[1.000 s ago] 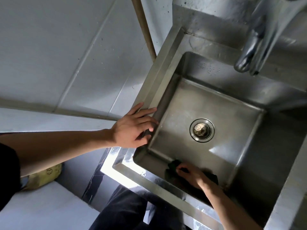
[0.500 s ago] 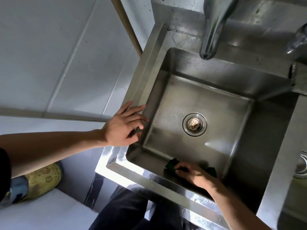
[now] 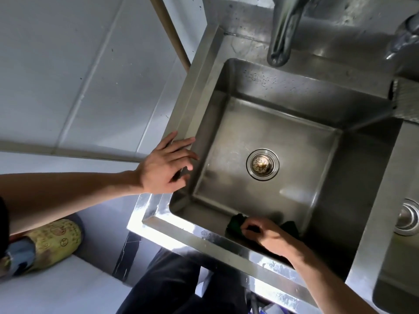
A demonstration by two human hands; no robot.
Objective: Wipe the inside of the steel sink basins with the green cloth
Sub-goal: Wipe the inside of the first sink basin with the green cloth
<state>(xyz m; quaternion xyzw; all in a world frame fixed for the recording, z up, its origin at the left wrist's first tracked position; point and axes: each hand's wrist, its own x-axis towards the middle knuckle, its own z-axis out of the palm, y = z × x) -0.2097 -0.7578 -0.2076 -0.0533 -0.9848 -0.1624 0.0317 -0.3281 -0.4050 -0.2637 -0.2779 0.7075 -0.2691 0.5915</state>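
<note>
One square steel basin (image 3: 294, 132) underway; second basin (image 3: 399, 279) likely pending.
Right hand (image 3: 269, 236) clutches dark green cloth (image 3: 234, 224); left hand (image 3: 163, 168) flat on rim (image 3: 195, 91).

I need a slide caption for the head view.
Right hand holds the green cloth against the near wall of the steel basin while the left hand rests on its rim.

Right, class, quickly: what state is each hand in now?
Left hand: open, resting on the steel sink's left rim.
Right hand: closed, gripping the crumpled dark green cloth inside the sink.
</note>
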